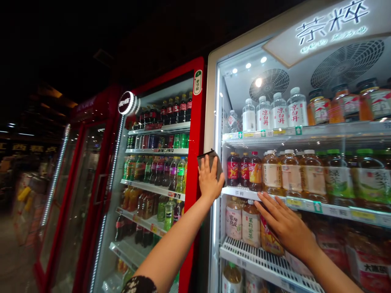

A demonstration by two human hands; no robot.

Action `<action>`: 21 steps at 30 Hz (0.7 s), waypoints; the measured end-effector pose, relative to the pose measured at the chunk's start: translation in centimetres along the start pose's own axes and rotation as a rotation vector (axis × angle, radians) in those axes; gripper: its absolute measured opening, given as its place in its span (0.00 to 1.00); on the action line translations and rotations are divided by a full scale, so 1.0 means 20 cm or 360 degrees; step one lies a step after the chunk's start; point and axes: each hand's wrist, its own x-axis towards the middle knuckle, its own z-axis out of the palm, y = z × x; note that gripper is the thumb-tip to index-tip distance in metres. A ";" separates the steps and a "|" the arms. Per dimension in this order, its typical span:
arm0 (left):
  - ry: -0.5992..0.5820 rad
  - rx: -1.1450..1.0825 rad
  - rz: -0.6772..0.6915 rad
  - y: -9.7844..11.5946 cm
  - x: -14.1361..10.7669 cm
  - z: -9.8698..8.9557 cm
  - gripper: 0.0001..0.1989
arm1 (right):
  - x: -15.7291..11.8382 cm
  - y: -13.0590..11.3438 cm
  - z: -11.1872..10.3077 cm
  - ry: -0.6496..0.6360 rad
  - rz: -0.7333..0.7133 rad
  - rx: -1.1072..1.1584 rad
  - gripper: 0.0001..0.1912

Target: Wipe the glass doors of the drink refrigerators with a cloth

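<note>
My left hand (pixel 210 178) presses a dark grey cloth (pixel 219 162) flat against the light frame (pixel 210 138) at the left edge of the white drinks fridge, fingers pointing up over the cloth. To its right, my right hand (pixel 284 226) rests with straight, spread fingers on or just before the glass door, near the shelf edge (pixel 336 209) below the tea bottles (pixel 293 173). Nothing shows in my right hand. Whether its palm touches the glass is hard to tell.
Left of the white fridge stands a red-framed fridge (pixel 198 106) filled with bottles and cans. Another red fridge (pixel 82 162) is farther left. Clear bottles (pixel 271 112) stand on the white fridge's upper shelf. At far left, blurred goods (pixel 29 199) sit in the dark.
</note>
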 end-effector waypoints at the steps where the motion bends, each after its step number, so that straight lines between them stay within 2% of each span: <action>1: 0.0014 -0.0010 0.0017 0.03 0.02 0.01 0.37 | 0.00 0.00 0.00 -0.0001 0.0004 0.0005 0.30; 2: -0.0004 -0.0023 0.0096 0.06 0.00 0.01 0.37 | 0.00 0.00 0.00 0.0002 0.0009 0.0011 0.31; 4: -0.0126 -0.0057 0.0402 0.05 -0.09 -0.01 0.39 | 0.00 -0.01 0.00 0.0011 0.0021 0.0027 0.32; 6: -0.0282 -0.0080 0.0698 -0.01 -0.21 -0.03 0.39 | 0.00 -0.01 0.00 0.0020 0.0033 0.0040 0.33; 7: -0.0316 -0.0078 0.0717 -0.04 -0.24 -0.04 0.39 | 0.00 -0.01 0.00 0.0021 0.0037 0.0046 0.33; 8: -0.0303 -0.0069 0.0638 -0.08 -0.24 -0.05 0.38 | 0.00 -0.01 0.00 0.0020 0.0041 0.0051 0.34; 10: -0.0182 -0.0047 0.0302 -0.09 -0.16 -0.04 0.36 | 0.00 -0.01 0.01 0.0013 0.0047 0.0055 0.33; 12: -0.0028 -0.0044 -0.0029 -0.04 -0.01 -0.01 0.35 | 0.01 -0.01 0.01 0.0011 0.0046 0.0051 0.31; 14: 0.0029 -0.0071 -0.0058 0.08 0.10 0.02 0.34 | 0.01 -0.01 0.01 0.0013 0.0041 0.0052 0.29; 15: 0.0021 -0.0090 0.0024 0.13 0.11 0.03 0.33 | 0.01 -0.01 0.01 0.0014 0.0042 0.0060 0.29; 17: -0.0061 -0.0125 0.0313 0.20 0.04 0.03 0.34 | 0.01 -0.01 0.01 0.0024 0.0054 0.0095 0.28; 20: -0.0277 -0.0141 0.0760 0.16 -0.15 -0.01 0.37 | 0.01 0.01 0.00 0.0072 0.0066 0.0199 0.27; 21: -0.0330 -0.0131 0.0820 0.12 -0.19 -0.02 0.37 | 0.02 0.02 -0.02 0.0076 0.0055 0.0242 0.26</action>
